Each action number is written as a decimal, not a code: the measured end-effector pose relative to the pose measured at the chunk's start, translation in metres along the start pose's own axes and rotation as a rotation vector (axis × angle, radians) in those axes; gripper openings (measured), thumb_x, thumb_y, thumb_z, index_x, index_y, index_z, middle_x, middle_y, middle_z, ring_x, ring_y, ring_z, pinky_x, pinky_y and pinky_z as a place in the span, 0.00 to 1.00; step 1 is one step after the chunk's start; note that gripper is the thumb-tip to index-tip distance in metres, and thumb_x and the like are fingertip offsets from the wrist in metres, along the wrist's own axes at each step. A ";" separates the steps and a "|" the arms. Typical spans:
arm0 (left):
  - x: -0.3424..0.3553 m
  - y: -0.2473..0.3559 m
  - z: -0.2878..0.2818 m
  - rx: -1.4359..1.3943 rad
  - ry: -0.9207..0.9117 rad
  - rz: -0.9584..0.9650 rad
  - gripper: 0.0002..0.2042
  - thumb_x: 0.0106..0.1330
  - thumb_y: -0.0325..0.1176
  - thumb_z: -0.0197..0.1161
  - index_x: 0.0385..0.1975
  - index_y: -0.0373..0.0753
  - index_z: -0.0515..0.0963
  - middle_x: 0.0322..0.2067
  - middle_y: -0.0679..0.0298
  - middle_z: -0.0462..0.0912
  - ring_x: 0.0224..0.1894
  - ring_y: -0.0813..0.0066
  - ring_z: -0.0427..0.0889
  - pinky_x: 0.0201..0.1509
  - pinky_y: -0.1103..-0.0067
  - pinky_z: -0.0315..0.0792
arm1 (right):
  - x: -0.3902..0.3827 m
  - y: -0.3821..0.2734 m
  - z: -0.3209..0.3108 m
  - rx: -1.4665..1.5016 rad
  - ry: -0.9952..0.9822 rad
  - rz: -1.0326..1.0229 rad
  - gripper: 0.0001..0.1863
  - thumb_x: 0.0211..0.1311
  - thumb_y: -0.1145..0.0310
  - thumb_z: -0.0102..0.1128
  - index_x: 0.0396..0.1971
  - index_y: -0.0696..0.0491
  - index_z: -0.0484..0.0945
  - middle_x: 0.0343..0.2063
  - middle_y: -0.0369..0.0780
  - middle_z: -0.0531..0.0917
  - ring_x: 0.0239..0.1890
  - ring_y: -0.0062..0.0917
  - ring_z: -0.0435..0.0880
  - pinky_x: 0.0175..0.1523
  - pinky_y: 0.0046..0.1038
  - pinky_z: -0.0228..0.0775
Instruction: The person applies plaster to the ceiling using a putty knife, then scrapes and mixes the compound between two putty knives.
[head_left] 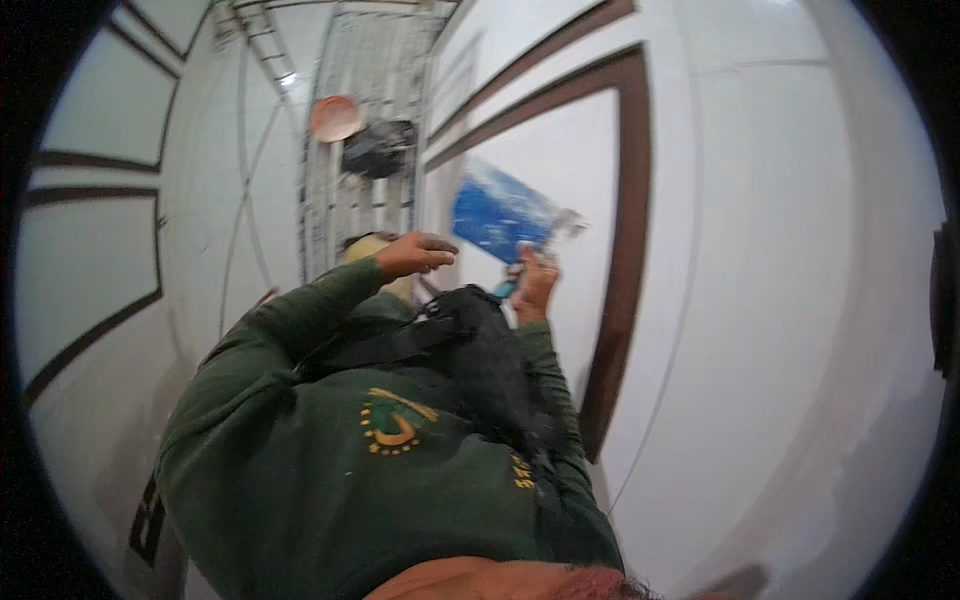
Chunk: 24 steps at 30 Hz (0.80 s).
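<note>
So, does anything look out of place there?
Oddest is the crumpled black bag-like bundle lying loose, litter-like, on the pale slatted platform. The white-smeared blue rectangular board in the right hand looks merely used.

slatted platform point(368, 60) bears orange bowl point(336, 118), black bag point(380, 149) perhaps.
</note>
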<state>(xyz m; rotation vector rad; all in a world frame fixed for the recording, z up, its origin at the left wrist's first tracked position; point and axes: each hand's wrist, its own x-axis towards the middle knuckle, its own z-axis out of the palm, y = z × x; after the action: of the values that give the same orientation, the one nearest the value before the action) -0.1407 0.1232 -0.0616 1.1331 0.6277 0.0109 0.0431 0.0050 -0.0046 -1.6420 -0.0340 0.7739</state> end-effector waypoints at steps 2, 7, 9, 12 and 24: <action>-0.003 -0.028 -0.025 0.431 -0.003 -0.048 0.16 0.59 0.42 0.58 0.31 0.32 0.78 0.33 0.54 0.81 0.35 0.57 0.80 0.40 0.67 0.72 | 0.007 0.010 -0.016 0.000 0.019 0.007 0.11 0.54 0.72 0.62 0.32 0.53 0.68 0.19 0.34 0.71 0.14 0.17 0.69 0.16 0.20 0.63; -0.037 -0.058 -0.052 0.981 -0.161 -0.263 0.24 0.51 0.53 0.61 0.28 0.31 0.78 0.30 0.45 0.79 0.36 0.50 0.78 0.39 0.61 0.70 | 0.003 0.007 -0.018 0.126 0.029 -0.006 0.11 0.56 0.74 0.59 0.35 0.53 0.65 0.21 0.33 0.69 0.15 0.16 0.66 0.16 0.20 0.60; -0.052 -0.053 -0.048 1.016 -0.128 -0.224 0.25 0.51 0.53 0.61 0.29 0.31 0.78 0.30 0.45 0.79 0.36 0.49 0.78 0.40 0.61 0.70 | 0.003 0.005 -0.017 0.147 0.040 0.026 0.10 0.56 0.74 0.57 0.35 0.53 0.65 0.22 0.33 0.69 0.15 0.16 0.66 0.17 0.20 0.60; -0.049 -0.058 -0.035 1.060 -0.154 -0.163 0.25 0.51 0.53 0.60 0.31 0.32 0.77 0.31 0.45 0.78 0.37 0.48 0.78 0.41 0.62 0.70 | 0.008 0.009 -0.025 0.105 0.052 0.028 0.10 0.57 0.74 0.57 0.35 0.53 0.65 0.22 0.33 0.69 0.15 0.16 0.66 0.17 0.20 0.61; -0.108 -0.012 -0.010 0.797 -0.590 0.014 0.16 0.58 0.43 0.55 0.31 0.34 0.77 0.30 0.48 0.78 0.36 0.51 0.77 0.41 0.63 0.67 | 0.017 0.006 -0.034 0.100 -0.077 0.093 0.12 0.56 0.75 0.57 0.38 0.53 0.66 0.22 0.33 0.69 0.16 0.17 0.66 0.18 0.19 0.61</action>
<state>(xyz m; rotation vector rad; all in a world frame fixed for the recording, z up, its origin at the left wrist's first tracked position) -0.2383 0.0917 -0.0244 1.8037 0.0697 -0.5865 0.0705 -0.0183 -0.0170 -1.5270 0.0262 0.8959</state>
